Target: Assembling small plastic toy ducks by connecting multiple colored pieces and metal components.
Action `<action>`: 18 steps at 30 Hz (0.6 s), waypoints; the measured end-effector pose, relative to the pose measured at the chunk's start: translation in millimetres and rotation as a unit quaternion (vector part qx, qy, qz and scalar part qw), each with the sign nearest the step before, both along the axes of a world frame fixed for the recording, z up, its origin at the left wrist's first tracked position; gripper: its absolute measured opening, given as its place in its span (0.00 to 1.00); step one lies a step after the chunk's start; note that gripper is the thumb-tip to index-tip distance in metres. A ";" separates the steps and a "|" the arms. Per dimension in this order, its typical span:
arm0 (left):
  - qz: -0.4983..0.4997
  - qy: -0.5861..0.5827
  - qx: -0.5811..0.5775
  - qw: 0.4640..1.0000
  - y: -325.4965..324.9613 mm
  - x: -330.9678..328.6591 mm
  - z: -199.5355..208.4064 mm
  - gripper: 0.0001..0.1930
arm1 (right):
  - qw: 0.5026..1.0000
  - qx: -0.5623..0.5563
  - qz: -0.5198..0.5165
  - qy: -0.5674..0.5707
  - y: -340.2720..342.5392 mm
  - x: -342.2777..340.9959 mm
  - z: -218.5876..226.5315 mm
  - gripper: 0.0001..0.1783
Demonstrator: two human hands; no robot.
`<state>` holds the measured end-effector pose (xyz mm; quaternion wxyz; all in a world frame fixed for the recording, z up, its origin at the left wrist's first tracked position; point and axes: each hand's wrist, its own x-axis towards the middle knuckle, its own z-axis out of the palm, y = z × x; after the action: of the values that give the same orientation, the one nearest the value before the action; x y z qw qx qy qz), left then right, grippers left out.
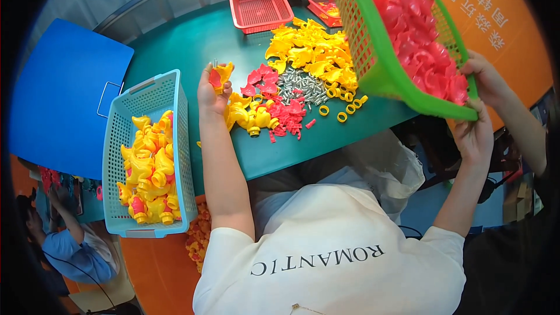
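In my left hand (213, 98), raised above the table, is a yellow and red plastic toy part (220, 77), with the fingers curled round it. At the right, my right hand (475, 134) grips the near corner of a tilted green plastic basket (382, 90) full of glossy pink-red plastic pieces (417, 38). A co-worker's hand (485, 77) is at that same basket's edge. Between my arms lie yellow plastic shells (312, 46), silver metal pins (300, 86), small red parts (287, 118) and yellow rings (342, 116). Several yellow parts (251, 118) lie beside my left forearm.
A light-blue basket (185, 163) of assembled yellow and red toys stands left of my arm. At the back are a red basket (261, 26) and a smaller red tray (321, 14). A blue panel (64, 99) is far left; an orange box (496, 6) is far right.
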<state>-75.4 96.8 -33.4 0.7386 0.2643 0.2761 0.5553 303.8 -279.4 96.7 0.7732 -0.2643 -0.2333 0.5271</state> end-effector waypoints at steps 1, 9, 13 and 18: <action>-0.006 0.030 -0.005 1.000 -1.4 5.1 2.1 0.16 | 0.999 0.015 -0.026 -0.025 13.4 17.7 11.1 0.22; 0.014 0.086 -0.014 0.996 -4.0 -2.4 11.4 0.18 | 0.956 0.190 -0.002 -0.222 60.8 136.9 114.2 0.28; 0.058 0.021 -0.020 0.998 4.8 -21.4 1.8 0.17 | 0.949 0.249 -0.090 -0.169 53.8 103.2 123.0 0.29; 0.052 -0.062 -0.021 0.996 17.0 -29.0 -1.3 0.16 | 0.922 0.019 -0.210 -0.325 111.4 10.3 26.5 0.24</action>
<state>-104.3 113.8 -34.7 0.7296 0.1990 0.2551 0.6025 314.1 -168.0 123.2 0.7529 -0.4487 -0.4209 0.2336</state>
